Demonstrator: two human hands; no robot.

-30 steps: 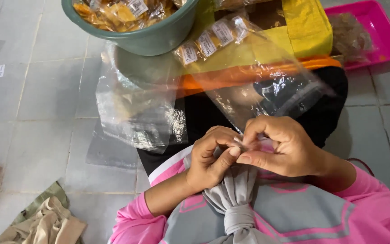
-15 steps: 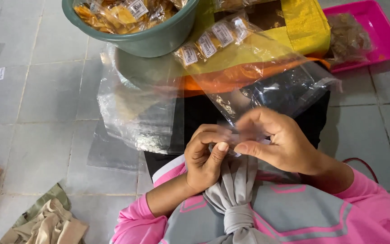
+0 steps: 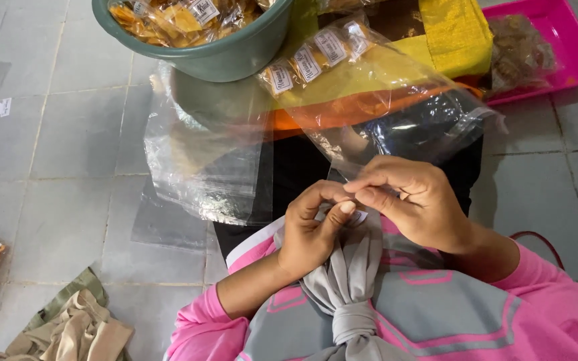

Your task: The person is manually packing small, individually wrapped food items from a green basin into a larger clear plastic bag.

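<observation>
Both hands, left hand (image 3: pixel 312 230) and right hand (image 3: pixel 413 200), pinch a clear bag (image 3: pixel 396 100) below the green basin (image 3: pixel 222 53).

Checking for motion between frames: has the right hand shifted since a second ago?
Yes, slightly. The right hand now sits higher, closer to the green bowl, fingertips meeting the left hand at the clear bag's edge.

Left hand (image 3: pixel 312 230) and right hand (image 3: pixel 413 200): fingertips pinching the mouth of a clear plastic bag (image 3: pixel 396 107) holding small labelled snack packets (image 3: pixel 309 61). Green basin (image 3: pixel 235 57) of packets just beyond the bag; pink tray (image 3: pixel 570 50) right of the basin.
</observation>
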